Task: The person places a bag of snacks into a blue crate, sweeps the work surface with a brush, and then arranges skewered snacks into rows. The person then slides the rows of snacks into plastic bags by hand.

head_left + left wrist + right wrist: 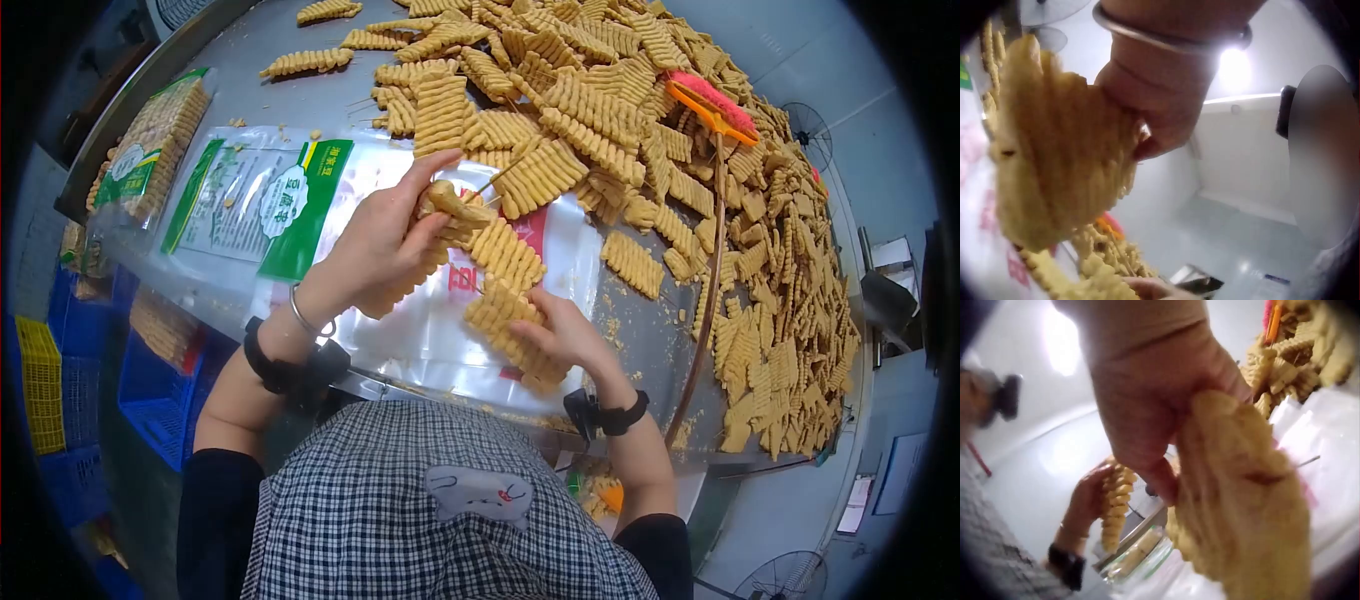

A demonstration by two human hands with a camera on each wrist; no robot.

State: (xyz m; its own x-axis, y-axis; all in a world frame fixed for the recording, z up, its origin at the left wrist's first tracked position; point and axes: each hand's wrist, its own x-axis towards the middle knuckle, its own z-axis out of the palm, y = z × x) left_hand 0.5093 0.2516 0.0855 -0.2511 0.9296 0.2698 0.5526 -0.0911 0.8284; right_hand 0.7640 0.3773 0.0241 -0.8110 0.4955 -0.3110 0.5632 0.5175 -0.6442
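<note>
My left hand [385,250] grips a bunch of yellow ridged skewered pieces [450,208] above a clear plastic bag [420,330]. In the left wrist view the fingers [1154,94] curl round the ridged piece [1060,169], which fills the left of the frame. My right hand [565,332] holds a stack of the same ridged pieces [500,300] close to the table's near edge. The right wrist view shows its thumb and fingers [1147,406] clamped on a piece [1241,506], with the left hand [1085,500] behind.
A large heap of ridged pieces [620,110] covers the metal table [250,40]. An orange brush [710,105] with a long handle lies on the heap. Green-labelled bags [260,200] and a filled pack [150,150] lie to the left. Blue crates [160,400] stand below.
</note>
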